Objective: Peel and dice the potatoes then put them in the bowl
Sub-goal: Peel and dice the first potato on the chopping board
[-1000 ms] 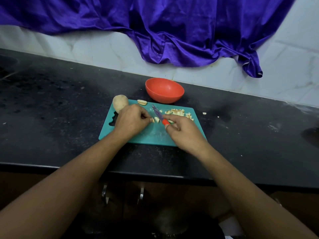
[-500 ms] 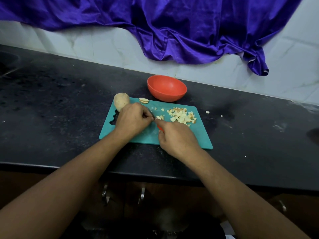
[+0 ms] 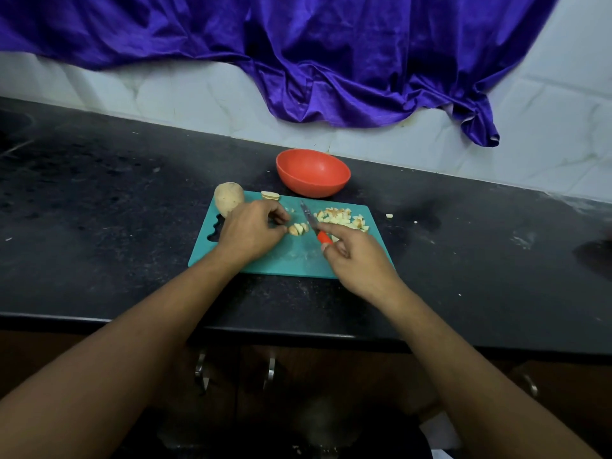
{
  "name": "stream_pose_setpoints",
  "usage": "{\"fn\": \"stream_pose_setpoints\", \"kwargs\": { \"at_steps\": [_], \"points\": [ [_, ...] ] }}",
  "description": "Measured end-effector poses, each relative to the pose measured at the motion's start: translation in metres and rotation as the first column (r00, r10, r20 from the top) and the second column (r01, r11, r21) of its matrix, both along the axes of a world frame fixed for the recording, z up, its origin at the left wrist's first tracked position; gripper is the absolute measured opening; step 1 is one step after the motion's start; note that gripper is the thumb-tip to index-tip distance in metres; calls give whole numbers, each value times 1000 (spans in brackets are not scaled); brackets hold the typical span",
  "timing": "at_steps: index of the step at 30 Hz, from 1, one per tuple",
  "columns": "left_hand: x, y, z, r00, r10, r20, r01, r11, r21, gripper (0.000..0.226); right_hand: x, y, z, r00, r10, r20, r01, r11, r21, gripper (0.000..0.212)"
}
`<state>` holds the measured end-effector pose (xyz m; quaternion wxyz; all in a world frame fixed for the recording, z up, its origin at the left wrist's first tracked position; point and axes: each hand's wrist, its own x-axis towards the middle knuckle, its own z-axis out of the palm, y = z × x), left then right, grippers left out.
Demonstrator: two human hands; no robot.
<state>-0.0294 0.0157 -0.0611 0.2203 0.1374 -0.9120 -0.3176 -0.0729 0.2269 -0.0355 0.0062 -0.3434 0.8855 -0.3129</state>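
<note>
The right hand [image 3: 357, 260] grips a red-handled knife [image 3: 311, 221] over the teal cutting board [image 3: 291, 260]. Beside the blade, the left hand [image 3: 251, 230] pinches a sliced potato piece [image 3: 298, 229] with curled fingers. Diced potato [image 3: 341, 218] lies heaped just right of the blade. Farther back sit a whole potato [image 3: 228, 197] and, on the worktop [image 3: 132, 210], the red bowl [image 3: 313, 172].

Dim cool light from above; cloth [image 3: 298, 54] shines, bowl [image 3: 313, 172] bright, counter [image 3: 99, 200] murky, my forearms [image 3: 149, 342] underlit (edges bend, wide lens), slightly soft.
</note>
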Motion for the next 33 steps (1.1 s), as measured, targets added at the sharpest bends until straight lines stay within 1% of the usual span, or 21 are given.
{"fn": "stream_pose_setpoints", "kwargs": {
  "at_steps": [3,5,7,12,16,20,22,26,30,33],
  "points": [
    [2,1,1,1000,-8,-2,8,1000,13,20,3,2,4,992,-45,-119,63,986,152,49],
    [4,1,2,1000,-14,-4,14,1000,9,21,6,0,7,988,-15,-154,55,964,259,51],
    [5,2,3,1000,-22,-5,22,1000,9,22,7,-2,8,983,42,-181,19,947,320,51],
    [6,3,4,999,-44,32,44,999,-15,35,-5,-3,12,969,136,-207,-40,911,411,50],
    [5,2,4,997,-51,54,53,998,-38,30,-20,1,13,953,209,-221,-86,882,462,50],
    [4,3,2,998,-50,47,54,992,-111,25,-30,3,16,936,271,-225,-126,854,504,50],
    [4,3,1,997,-55,45,61,989,-135,24,-34,2,16,939,278,-203,-144,854,500,50],
    [3,5,1,999,-43,29,47,986,-162,21,-36,3,14,962,231,-144,-157,904,397,48],
    [2,7,1,1000,-19,1,19,985,-171,13,-31,5,14,977,168,-135,-126,953,277,47],
    [1,8,3,1000,-26,4,27,987,-158,11,-27,4,15,984,119,-136,-87,972,219,47]
  ]
}}
